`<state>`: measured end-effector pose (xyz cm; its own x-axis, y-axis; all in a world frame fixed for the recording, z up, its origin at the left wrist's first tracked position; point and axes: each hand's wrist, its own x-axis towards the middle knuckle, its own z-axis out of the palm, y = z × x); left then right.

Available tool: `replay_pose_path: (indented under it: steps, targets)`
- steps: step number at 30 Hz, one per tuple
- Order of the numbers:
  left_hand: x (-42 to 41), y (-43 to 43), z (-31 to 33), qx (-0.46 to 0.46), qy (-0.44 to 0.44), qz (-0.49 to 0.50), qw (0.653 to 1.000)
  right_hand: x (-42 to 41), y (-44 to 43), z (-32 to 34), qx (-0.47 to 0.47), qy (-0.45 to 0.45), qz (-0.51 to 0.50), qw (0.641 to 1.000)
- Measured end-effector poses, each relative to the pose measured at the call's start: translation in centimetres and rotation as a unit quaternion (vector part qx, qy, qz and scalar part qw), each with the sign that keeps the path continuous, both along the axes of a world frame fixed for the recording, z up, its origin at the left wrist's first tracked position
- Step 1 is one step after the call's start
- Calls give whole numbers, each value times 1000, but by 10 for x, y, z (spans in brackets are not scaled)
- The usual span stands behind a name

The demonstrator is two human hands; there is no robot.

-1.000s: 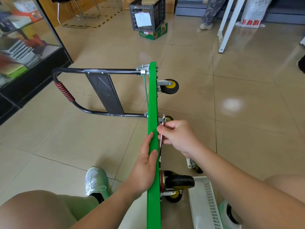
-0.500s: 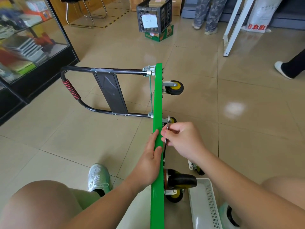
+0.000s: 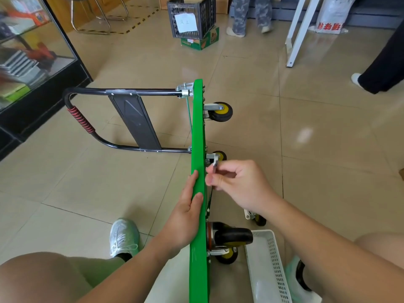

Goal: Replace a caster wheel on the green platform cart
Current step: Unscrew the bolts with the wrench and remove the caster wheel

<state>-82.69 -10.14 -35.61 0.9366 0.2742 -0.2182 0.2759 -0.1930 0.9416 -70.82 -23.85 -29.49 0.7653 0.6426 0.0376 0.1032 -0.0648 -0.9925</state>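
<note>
Both hands work at the upturned cart. Fingertips of the right hand are curled and pinch a small metal wrench, its head just beside the bracket of a caster wheel on the underside. The left hand rests on the top edge of the green deck with its fingers straight and together. The cart stands on its side on the floor, handle to the left. A loose caster lies beside a white basket.

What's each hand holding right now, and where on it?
Right hand pinches a thin metal wrench just below its upper end. Left hand grips nothing; its straight fingers rest along the top edge of the green platform.
</note>
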Motion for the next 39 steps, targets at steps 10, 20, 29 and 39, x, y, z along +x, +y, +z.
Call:
replay_pose_path:
  steps: [10, 20, 29, 39]
  targets:
    - [-1, 0, 3, 7, -4, -8, 1000, 37, 14, -27, 8, 193, -24, 981]
    - [-1, 2, 4, -1, -10, -12, 1000, 53, 28, -41, -34, 269, -11, 963]
    - [-2, 3, 5, -5, -2, -15, 1000, 56, 32, -51, -63, 275, 11, 959]
    - [0, 2, 7, 1, -3, -10, 1000, 44, 30, -60, -69, 279, 0, 958]
